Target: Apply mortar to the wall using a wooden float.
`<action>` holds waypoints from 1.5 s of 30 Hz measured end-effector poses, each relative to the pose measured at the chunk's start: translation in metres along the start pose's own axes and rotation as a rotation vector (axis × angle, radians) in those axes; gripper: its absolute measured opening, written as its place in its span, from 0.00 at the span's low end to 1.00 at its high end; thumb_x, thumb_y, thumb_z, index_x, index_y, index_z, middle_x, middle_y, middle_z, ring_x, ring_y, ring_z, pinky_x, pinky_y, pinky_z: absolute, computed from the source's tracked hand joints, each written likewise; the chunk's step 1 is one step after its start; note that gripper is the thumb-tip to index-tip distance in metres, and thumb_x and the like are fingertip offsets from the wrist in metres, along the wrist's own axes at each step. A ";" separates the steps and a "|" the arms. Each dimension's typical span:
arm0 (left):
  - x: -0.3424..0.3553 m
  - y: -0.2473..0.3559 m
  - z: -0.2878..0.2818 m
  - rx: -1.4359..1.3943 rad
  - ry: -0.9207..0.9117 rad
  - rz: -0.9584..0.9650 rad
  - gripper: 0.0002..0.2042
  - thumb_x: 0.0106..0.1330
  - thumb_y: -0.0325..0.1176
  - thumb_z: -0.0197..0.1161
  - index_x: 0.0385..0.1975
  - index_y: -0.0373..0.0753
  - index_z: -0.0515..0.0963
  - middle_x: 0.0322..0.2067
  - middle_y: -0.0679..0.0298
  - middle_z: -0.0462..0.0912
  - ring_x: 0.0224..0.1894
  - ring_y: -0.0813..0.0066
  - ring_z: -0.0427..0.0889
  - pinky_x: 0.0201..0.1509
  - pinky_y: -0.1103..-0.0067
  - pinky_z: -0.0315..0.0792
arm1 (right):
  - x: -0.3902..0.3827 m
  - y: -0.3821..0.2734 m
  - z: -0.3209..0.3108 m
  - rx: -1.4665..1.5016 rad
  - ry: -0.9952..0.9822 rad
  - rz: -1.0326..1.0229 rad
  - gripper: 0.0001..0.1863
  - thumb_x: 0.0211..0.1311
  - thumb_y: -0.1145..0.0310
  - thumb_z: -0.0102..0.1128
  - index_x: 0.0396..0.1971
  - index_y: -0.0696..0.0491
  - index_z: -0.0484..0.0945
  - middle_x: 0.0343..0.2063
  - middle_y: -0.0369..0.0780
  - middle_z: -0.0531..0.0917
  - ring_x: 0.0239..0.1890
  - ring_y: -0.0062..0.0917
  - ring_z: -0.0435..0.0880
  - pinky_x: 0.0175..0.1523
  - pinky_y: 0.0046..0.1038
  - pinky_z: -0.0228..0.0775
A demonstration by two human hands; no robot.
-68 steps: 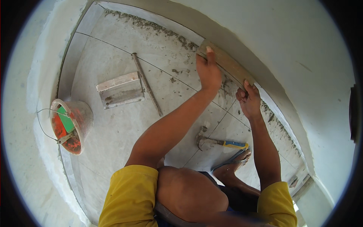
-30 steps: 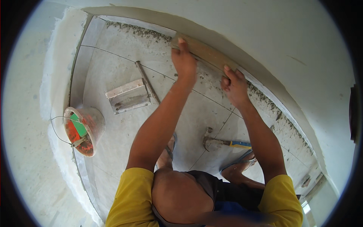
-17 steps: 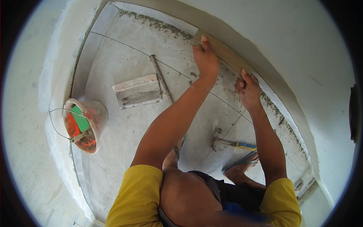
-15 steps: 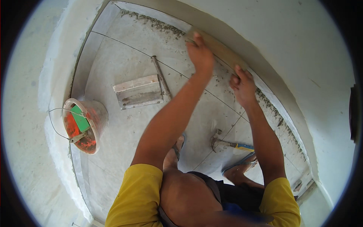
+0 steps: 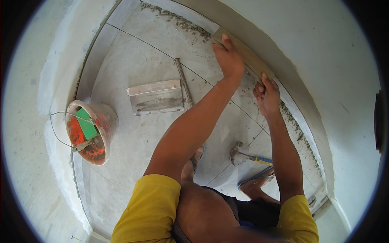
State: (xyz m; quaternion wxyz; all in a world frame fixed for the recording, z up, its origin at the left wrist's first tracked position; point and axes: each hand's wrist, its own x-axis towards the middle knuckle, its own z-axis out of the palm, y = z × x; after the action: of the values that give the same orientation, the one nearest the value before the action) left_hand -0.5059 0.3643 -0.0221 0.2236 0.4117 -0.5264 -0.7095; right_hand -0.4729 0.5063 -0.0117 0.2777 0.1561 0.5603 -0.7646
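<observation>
A long, narrow brown strip [image 5: 252,60], perhaps a skirting tile, lies along the foot of the wall, in line with pale skirting pieces on both sides. Near its left end my left hand [image 5: 229,60] grips it, thumb on the face and fingers mostly hidden. My right hand [image 5: 267,97] is closed at the strip's right end, thumb against it and the other fingers curled. Behind my left forearm, a flat rectangular trowel [image 5: 157,101] rests on the tiled floor beside a thin metal bar [image 5: 184,81].
On the left, a stained bucket [image 5: 109,121] with a wire handle holds a green block [image 5: 86,123]. A claw hammer [image 5: 247,156] lies between my feet. Crumbled mortar [image 5: 178,20] runs along the wall's base. A pale skirting strip [image 5: 91,77] edges the left wall.
The whole view has shifted slightly, so the floor things appear farther right. Both hands stay on the brown strip, which keeps about the same place against the wall.
</observation>
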 end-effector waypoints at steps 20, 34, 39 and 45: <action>0.072 0.022 -0.023 -0.025 0.109 0.196 0.18 0.74 0.41 0.44 0.42 0.27 0.66 0.39 0.47 0.75 0.42 0.56 0.74 0.49 0.68 0.66 | 0.035 0.007 0.070 -0.015 -0.019 -0.001 0.11 0.66 0.60 0.57 0.28 0.49 0.69 0.14 0.28 0.63 0.14 0.11 0.57 0.20 0.18 0.51; 0.080 0.016 -0.018 -0.066 0.171 0.250 0.20 0.73 0.43 0.44 0.38 0.26 0.65 0.38 0.43 0.74 0.41 0.52 0.73 0.48 0.66 0.66 | 0.039 0.004 0.066 0.002 -0.095 0.015 0.10 0.63 0.60 0.60 0.28 0.48 0.70 0.15 0.27 0.65 0.15 0.11 0.59 0.20 0.17 0.51; 0.135 0.037 -0.041 -0.047 0.223 0.220 0.21 0.73 0.44 0.44 0.40 0.26 0.65 0.40 0.45 0.74 0.41 0.57 0.74 0.48 0.67 0.68 | 0.068 0.016 0.125 0.010 -0.098 0.003 0.10 0.62 0.62 0.61 0.28 0.49 0.70 0.19 0.28 0.68 0.17 0.11 0.62 0.20 0.18 0.52; 0.151 0.048 -0.043 -0.050 0.253 0.158 0.23 0.72 0.46 0.45 0.42 0.24 0.65 0.41 0.45 0.74 0.42 0.59 0.75 0.48 0.68 0.69 | 0.081 0.017 0.145 0.019 -0.113 -0.029 0.10 0.64 0.62 0.59 0.30 0.50 0.70 0.17 0.28 0.66 0.16 0.12 0.60 0.20 0.18 0.51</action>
State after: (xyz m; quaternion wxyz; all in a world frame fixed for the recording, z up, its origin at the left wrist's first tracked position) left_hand -0.5611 0.2106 -0.0341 0.3535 0.4495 -0.5068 -0.6451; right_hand -0.5163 0.3455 -0.0223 0.2963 0.1073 0.5385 -0.7814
